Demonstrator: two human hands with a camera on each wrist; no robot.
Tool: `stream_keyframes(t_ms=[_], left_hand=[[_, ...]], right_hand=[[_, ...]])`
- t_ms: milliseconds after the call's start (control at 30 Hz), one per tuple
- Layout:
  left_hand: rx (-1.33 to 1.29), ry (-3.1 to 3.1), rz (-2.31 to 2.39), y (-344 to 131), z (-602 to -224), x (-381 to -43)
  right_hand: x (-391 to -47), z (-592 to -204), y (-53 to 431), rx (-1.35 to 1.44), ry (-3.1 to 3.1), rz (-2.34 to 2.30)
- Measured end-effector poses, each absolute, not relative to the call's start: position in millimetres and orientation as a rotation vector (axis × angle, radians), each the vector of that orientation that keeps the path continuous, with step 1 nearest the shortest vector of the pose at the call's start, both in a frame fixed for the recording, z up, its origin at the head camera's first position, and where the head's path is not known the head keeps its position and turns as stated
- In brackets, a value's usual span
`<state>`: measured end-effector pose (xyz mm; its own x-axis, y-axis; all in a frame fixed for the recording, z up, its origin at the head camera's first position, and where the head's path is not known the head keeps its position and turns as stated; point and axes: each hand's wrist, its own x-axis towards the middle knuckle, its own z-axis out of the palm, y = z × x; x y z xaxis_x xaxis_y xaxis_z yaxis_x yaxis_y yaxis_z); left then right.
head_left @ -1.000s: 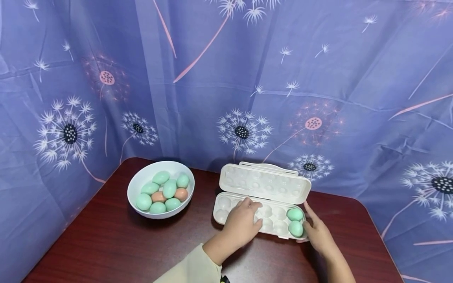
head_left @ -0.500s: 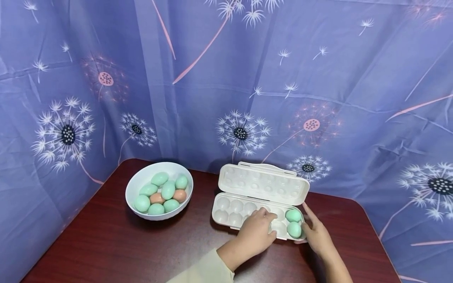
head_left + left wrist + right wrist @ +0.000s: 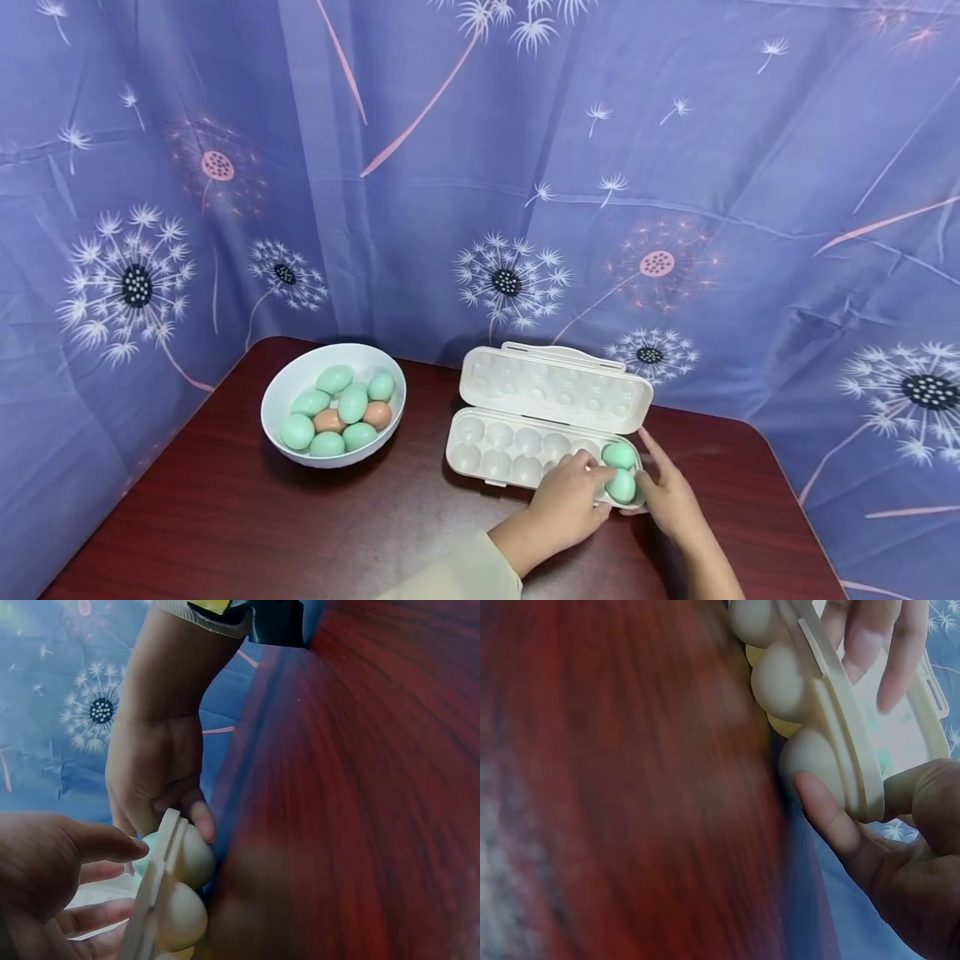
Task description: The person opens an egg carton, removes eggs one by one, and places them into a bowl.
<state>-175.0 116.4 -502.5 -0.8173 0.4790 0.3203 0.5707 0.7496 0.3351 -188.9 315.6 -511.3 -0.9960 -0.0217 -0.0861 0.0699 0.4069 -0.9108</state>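
A pale plastic egg carton (image 3: 497, 462) lies on the table with its lid (image 3: 555, 387) raised at the back. Two green eggs, one at the back (image 3: 618, 455) and one at the front (image 3: 620, 487), sit in its right-end cups. My left hand (image 3: 568, 504) is over the carton's front edge, its index finger reaching beside the front egg and nothing in its grasp. In the left wrist view its fingers (image 3: 101, 844) look loosely extended. My right hand (image 3: 671, 498) grips the carton's right end; the right wrist view shows a finger (image 3: 829, 814) under an end cup (image 3: 810, 761).
A white bowl (image 3: 276, 433) with several green eggs and two brown eggs stands at the left of the dark red wooden table (image 3: 337, 533). Behind the table hangs a blue curtain (image 3: 420, 250) with a dandelion print.
My left hand has moved right along the carton, from its left-middle cups to beside the green eggs. The right hand keeps its grip at the carton's end.
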Motion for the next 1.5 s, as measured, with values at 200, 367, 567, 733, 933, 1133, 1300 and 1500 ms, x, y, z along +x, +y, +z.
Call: stream_keyframes(t_ms=[200,367,567,733,933,1133,1300,1500], left_hand=[[-0.825,-2.743,-0.625,127,-508,-178],[-0.775,-2.746,-0.628,136,-511,-180],[-0.731,-2.758,-0.607,146,-513,-180],[-0.698,-2.779,-0.648,151,-513,-181],[-0.663,-2.816,-0.681,154,-512,-184],[-0.631,-2.827,-0.689,156,-510,-187],[-0.618,-2.832,-0.685,156,-509,-187],[-0.614,-2.837,-0.710,156,-508,-187]], right_hand=[[-190,-510,317,0.035,2.620,-1.593],[-190,-509,318,0.032,2.719,-1.467],[-190,-510,318,0.032,2.741,-1.443],[-188,-511,318,0.008,2.799,-1.386],[-189,-513,319,0.008,2.756,-1.459],[-191,-513,318,0.025,2.662,-1.558],[-191,-513,318,0.040,2.649,-1.555],[-191,-512,318,0.026,2.750,-1.446]])
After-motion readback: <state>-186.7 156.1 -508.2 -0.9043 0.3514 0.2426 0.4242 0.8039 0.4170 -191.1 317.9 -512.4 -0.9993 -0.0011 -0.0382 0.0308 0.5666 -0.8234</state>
